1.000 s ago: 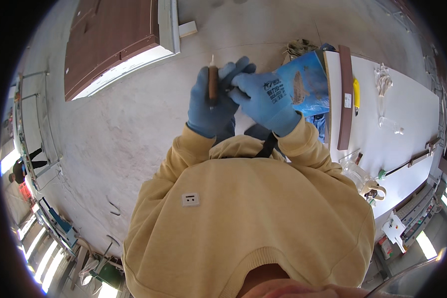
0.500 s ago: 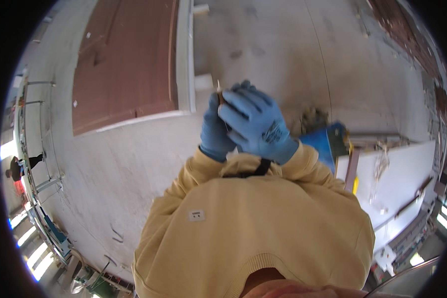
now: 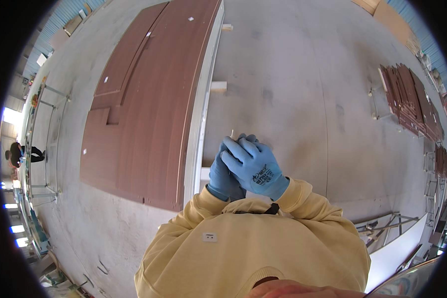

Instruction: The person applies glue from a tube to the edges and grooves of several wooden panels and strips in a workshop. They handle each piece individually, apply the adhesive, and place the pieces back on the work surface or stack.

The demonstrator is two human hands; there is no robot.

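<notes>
At the far left a person in dark clothing (image 3: 16, 154) is beside a metal frame (image 3: 57, 93); right of that, long brown panels (image 3: 154, 124) lie partly overlapping, small white labels dotted over them; a pale edge (image 3: 202, 109) runs down their right side, with a pale block (image 3: 219, 86) jutting from it above the grey floor (image 3: 283, 89); next comes the left hand (image 3: 222, 176) in a blue glove, largely covered by its partner, its grip grasping a slim item (image 3: 232, 133) whose whitish tip pokes up above the fingers, the rest being hidden between the two hands; the right hand (image 3: 260, 171), gloved alike, lies across the left, fingers bent, its back to the camera, and I cannot tell whether its own grip clasps the item; both cuffs belong to a tan sweatshirt (image 3: 253, 248); at lower right is a white bench (image 3: 392, 258); farther right, brown boards (image 3: 409, 97) are stacked.
</notes>
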